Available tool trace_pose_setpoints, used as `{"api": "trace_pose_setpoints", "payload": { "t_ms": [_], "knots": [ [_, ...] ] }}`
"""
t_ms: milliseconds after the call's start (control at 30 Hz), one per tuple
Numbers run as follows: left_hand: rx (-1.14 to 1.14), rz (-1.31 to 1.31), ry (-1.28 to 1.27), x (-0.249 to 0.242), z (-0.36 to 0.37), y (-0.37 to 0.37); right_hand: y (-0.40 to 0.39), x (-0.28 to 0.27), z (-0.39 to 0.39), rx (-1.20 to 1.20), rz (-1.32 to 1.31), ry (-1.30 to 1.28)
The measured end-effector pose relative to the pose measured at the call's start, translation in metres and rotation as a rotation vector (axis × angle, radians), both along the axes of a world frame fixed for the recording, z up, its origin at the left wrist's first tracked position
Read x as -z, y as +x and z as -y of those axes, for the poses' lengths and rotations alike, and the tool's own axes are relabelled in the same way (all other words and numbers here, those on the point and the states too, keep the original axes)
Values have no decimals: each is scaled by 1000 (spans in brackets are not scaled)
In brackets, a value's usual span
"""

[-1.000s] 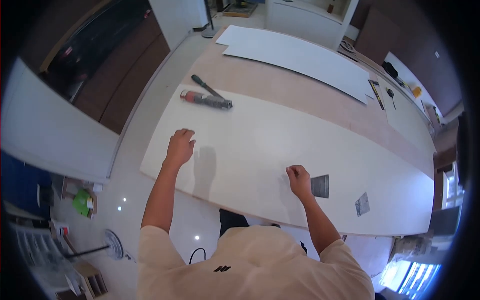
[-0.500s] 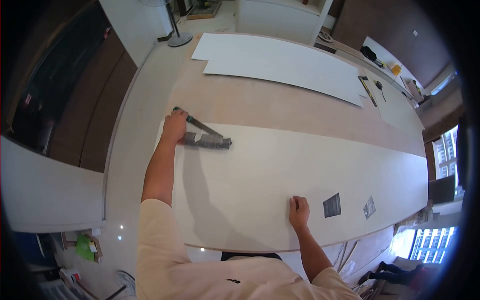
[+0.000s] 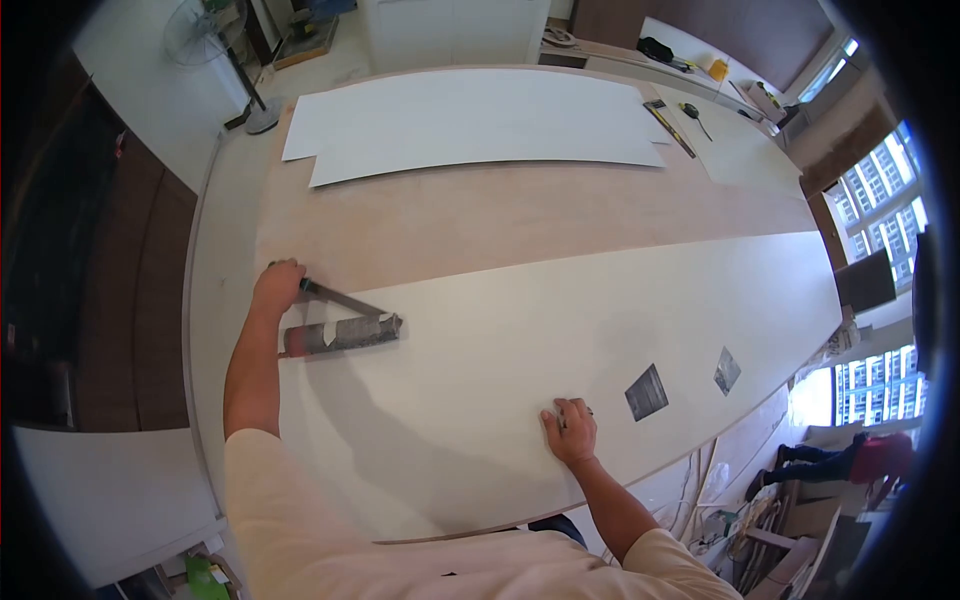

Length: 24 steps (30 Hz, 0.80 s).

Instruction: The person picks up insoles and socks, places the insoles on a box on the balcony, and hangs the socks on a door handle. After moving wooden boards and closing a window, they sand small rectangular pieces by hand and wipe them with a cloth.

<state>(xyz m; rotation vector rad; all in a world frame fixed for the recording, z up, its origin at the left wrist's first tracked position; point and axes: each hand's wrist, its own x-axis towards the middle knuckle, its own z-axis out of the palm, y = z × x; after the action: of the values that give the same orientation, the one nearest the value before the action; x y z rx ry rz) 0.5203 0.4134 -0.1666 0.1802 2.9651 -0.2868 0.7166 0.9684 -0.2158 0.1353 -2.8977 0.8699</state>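
My left hand [image 3: 278, 287] is wrapped round the handle of a file-like tool [image 3: 345, 298] with a teal end and a long grey bar. The bar slants over the left end of a white sheet [image 3: 480, 350]. Its tip meets the far end of a worn, mottled grey cylinder [image 3: 350, 334], whose near end is reddish and lies by my wrist. My right hand [image 3: 573, 432] rests low on the sheet, fingers curled and thumb close to them; I cannot tell what they hold. Two dark grey patches, one trapezoid [image 3: 646, 392] and one smaller [image 3: 727, 371], lie to its right.
Beyond the sheet is a bare wooden board [image 3: 480, 220] bearing long white panels [image 3: 470, 120]. A yellow-marked level [image 3: 672, 130] and a tape measure [image 3: 690, 110] lie at the far right. A standing fan [image 3: 262, 115] is back left. Another person [image 3: 850, 462] is bent over at lower right.
The view has turned, so the table appears shifted left and tilted. My left hand stays on the tool at the sheet's left end. My right hand's thumb has moved outward from its fingers.
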Motion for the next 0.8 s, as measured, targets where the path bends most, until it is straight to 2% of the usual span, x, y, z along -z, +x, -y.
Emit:
{"api": "trace_pose_setpoints", "payload": {
  "t_ms": [167,233,300,400,433,500,600,667,700,800],
  "knots": [
    [-27,-99,108,-7,-49,-63,-3,-8,3,-6,-27,30],
    [15,-221,233,6,-78,-90,-2,-8,1,7,-26,31],
    [10,-307,240,27,-113,-121,-3,-4,3,2,-18,6],
    [-83,-246,224,34,-172,-145,-2,3,2,-9,-18,83],
    [-131,-208,241,22,-188,-143,-3,4,2,-9,-15,63],
    [-116,-358,457,49,-200,-142,-2,3,1,-20,17,26],
    [25,-96,515,3,-200,-69,-1,10,-1,-15,15,29],
    [118,22,659,2,-159,-7,-1,7,-2,-32,6,6],
    [54,199,549,-36,-148,27,-3,7,-2,-33,-4,-6],
    [-157,186,274,-27,-104,106,-4,8,-3,-78,-92,-10]
  ]
}}
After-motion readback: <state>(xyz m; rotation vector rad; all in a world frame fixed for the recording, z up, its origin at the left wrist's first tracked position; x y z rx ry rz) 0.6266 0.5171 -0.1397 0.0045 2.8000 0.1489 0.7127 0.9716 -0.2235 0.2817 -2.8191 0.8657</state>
